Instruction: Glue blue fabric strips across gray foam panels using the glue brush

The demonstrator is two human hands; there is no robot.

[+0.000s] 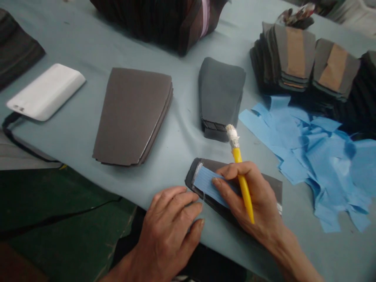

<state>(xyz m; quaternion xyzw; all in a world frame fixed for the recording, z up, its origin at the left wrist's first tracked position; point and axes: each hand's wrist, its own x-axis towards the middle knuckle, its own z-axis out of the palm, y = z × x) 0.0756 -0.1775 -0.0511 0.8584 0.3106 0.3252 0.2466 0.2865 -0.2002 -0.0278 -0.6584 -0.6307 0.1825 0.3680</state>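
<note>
My right hand (255,199) holds a yellow-handled brush (244,188) with white, paste-caked bristles pointing up and away. Its thumb and fingertips also touch a light blue ribbed strip (207,179). That strip lies on a dark grey tapered piece (272,184), whose rounded black end is at the left; part of the piece is hidden under my right hand. My left hand (172,219) rests at the table's near edge, its loosely bent fingers beside the piece's near side and the thumb apart. A thin pale loop (203,199) shows by its fingertips.
Brown tapered sheets (133,115) lie stacked left of centre, with a stack of grey tapered pieces (221,90) beyond my right hand. Blue strips (317,145) are heaped at the right, near banded grey bundles (295,51). A white device (47,92) with a black cord sits at far left.
</note>
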